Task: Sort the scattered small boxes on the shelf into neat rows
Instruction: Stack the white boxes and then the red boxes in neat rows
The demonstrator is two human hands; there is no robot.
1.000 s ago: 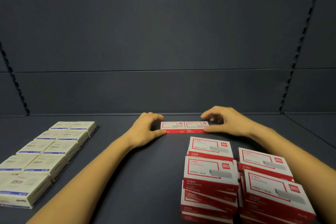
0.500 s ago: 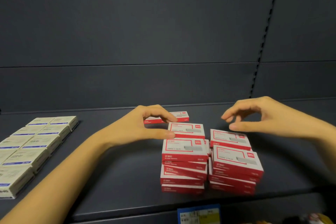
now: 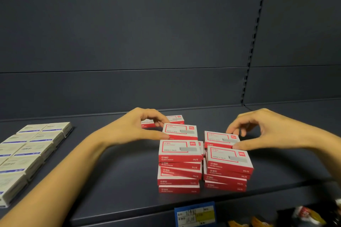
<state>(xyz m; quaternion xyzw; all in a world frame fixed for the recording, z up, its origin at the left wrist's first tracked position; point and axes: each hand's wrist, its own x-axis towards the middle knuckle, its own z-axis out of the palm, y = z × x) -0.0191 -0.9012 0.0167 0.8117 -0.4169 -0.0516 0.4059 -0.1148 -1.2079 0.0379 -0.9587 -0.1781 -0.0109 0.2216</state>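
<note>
**Pulling two more red boxes off the wonky piles**

Closest to me is the price tag (image 3: 195, 214) clipped on the shelf (image 3: 110, 171) front edge. Just behind it, right of middle, sit the red stacks (image 3: 180, 164), layers all skewed. Each hand is clamped on one box up top. The left hand (image 3: 136, 127) pinches the left top box (image 3: 180, 131) between thumb and fingertips, and the right hand (image 3: 271, 131) does the same on the right top box (image 3: 220, 139). I'd lift both straight up, since dragging would probably shove the crooked layers underneath. Then set them flush beside the red pair (image 3: 173, 119) lying side by side near the back edge. Nothing seems to block that path. The white boxes (image 3: 33, 149) along the left edge sit in tidy rows, well apart.
</note>
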